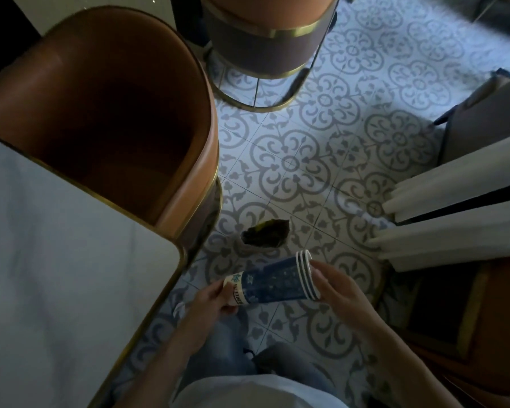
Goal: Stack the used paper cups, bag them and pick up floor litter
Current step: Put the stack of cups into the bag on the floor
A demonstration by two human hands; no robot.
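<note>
Stacked blue paper cups (pixel 273 282) lie nearly level above the patterned floor tiles (pixel 321 160), rims toward the right hand (pixel 340 285), whose fingers cup them; the left hand (pixel 211 300) pinches the base end. Dark crumpled litter (pixel 267 233) lies just beyond, beside the brown chair (pixel 186 119) and table edge (pixel 159 290).

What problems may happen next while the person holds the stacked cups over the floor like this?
The cup stack lies sideways, held only at its ends by the left hand and right hand; the cups may slide apart, or leftover liquid may drip. Both hands are busy, so the dark litter on the tiled floor must wait. Bending for it, the person may bump the table edge.
</note>
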